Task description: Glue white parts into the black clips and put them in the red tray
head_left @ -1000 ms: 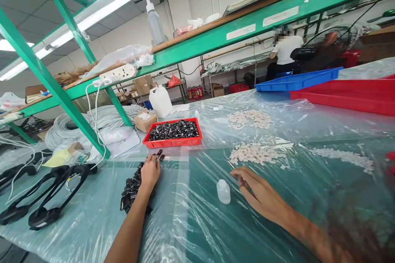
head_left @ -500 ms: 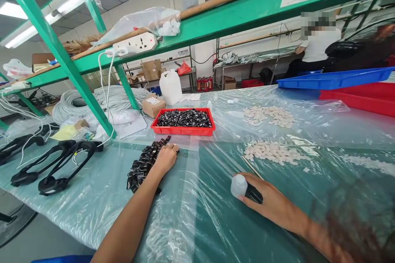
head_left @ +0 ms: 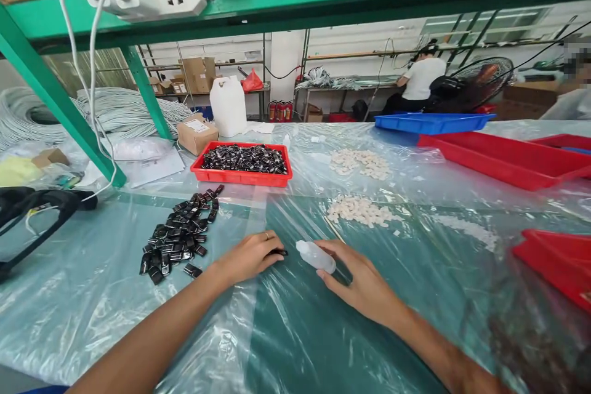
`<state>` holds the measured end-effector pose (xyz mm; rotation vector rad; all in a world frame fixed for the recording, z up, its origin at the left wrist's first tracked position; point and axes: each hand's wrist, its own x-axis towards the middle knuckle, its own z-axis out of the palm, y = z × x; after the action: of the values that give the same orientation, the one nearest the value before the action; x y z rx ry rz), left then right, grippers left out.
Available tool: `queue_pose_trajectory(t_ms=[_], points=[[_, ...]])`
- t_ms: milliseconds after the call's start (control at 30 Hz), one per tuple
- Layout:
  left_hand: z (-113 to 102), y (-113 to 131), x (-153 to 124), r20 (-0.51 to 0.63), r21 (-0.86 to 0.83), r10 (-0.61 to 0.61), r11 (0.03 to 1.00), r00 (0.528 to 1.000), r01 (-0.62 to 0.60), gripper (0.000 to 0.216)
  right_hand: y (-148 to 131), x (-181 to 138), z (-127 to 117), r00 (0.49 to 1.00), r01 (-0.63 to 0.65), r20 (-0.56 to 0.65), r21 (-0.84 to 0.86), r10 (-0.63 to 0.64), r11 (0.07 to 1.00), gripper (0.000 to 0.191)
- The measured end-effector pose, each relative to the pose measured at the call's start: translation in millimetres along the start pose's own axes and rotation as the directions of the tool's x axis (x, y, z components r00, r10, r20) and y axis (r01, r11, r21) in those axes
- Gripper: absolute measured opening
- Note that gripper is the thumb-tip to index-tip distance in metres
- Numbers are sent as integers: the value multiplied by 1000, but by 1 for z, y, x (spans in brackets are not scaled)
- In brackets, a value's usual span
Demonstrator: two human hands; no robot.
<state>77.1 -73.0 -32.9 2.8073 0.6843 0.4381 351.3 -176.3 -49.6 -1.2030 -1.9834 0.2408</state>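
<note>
Hands have drawn together at mid-bench: the right hand (head_left: 364,283) now grips a small white bottle (head_left: 316,256), tipped sideways, while the left hand (head_left: 249,257), moved off the pile of black clips (head_left: 178,237), pinches one black clip (head_left: 278,252) on the plastic sheet (head_left: 115,308).

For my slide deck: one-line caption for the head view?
Right hand holds a small white bottle tilted toward a black piece under the left hand on a plastic-covered table.
</note>
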Motion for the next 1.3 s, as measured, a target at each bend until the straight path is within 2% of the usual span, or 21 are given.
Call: queue_pose_trajectory(t_ms=[200, 433, 600, 900, 1067, 1300], points=[[-8, -3, -2, -132, -8, 18, 1000, 991, -19, 17, -2, -1, -5, 995, 88, -35, -56, -90, 995, 41], [-11, 10, -1, -151, 5, 64, 998, 986, -64, 16, -3, -3, -2, 990, 139, -12, -155, -143, 978, 44], [-14, 18, 0, -207, 23, 97, 995, 974, -94, 14, -6, -2, -2, 972, 197, -79, -223, -219, 955, 45], [-20, 32, -1, -349, 11, 142, 989, 926, -148, 12, -30, -11, -8, 957, 186, -171, -255, -234, 949, 74], [-22, 39, -2, -368, 8, 146, 988, 918, -154, 11, -43, -6, -18, 933, 250, -195, -252, -302, 935, 81], [-24, 44, -1, -345, 13, 140, 989, 928, -144, 12, -44, -6, -24, 934, 254, -186, -252, -304, 934, 86]])
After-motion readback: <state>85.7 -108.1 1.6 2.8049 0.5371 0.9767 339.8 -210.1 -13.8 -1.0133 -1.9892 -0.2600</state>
